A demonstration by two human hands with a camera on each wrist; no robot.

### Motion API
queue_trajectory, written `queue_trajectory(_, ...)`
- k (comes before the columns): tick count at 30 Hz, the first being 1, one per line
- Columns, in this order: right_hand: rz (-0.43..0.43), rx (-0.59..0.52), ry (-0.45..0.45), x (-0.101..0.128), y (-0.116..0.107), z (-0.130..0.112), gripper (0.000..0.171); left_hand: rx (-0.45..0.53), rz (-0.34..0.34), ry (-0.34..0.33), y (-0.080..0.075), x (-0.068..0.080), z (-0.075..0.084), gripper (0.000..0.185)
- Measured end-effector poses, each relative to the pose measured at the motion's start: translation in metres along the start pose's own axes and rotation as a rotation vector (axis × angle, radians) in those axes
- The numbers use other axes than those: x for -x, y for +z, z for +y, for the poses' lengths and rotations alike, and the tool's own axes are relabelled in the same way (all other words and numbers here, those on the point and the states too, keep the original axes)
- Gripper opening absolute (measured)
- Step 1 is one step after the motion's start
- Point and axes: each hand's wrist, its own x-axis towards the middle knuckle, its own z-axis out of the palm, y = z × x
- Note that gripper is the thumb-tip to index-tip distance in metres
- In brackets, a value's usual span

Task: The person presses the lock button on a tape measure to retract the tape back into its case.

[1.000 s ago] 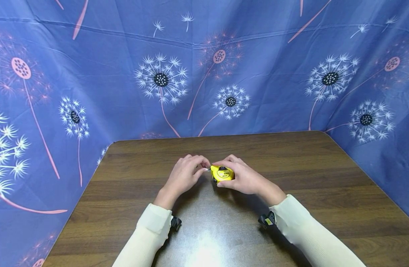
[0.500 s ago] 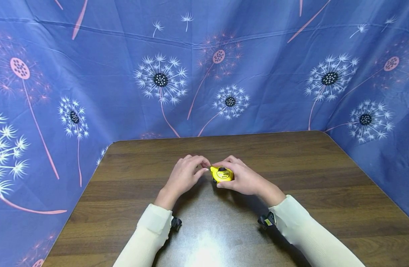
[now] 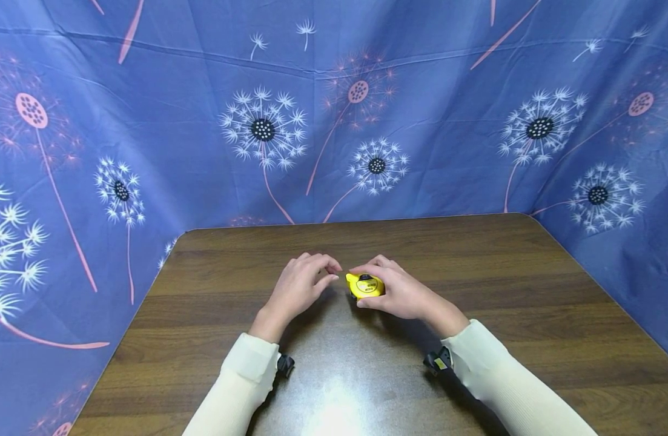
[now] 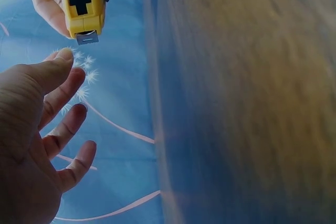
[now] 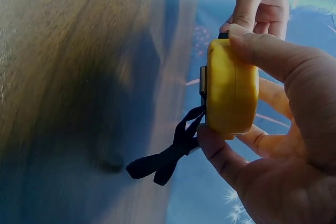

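A yellow tape measure (image 3: 364, 286) is held up over the middle of the table in my right hand (image 3: 396, 289). In the right wrist view the thumb and fingers grip the yellow case (image 5: 231, 87), and a black wrist strap (image 5: 165, 156) dangles from its side. The left wrist view shows the metal end hook (image 4: 87, 38) sitting right at the mouth of the case. Just left of it is my left hand (image 3: 303, 284), its fingers relaxed and apart from the hook, with a small gap between fingertips and tape measure.
The brown wood-grain table (image 3: 214, 266) stretches out around both hands, with a bright glare patch near its front. A blue cloth (image 3: 437, 115) with dandelion prints hangs behind and along both sides. Each wrist wears a small black camera.
My left fingers, which were at the front of the tape measure, have come slightly away to the left. The tape measure has shifted a little to the right in my right hand.
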Motion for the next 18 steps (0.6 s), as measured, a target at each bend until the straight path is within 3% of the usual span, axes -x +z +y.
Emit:
queue_trajectory(10,0.007,0.001,-0.02,0.001,-0.002,0.005,0.059,-0.03,-0.006,0.005,-0.001,0.003,-0.003,0.016)
queue_trajectory(18,0.001,0.002,0.014,0.004,-0.008,0.011,0.059,-0.063,-0.005,-0.016,-0.004,0.006,-0.006,0.016)
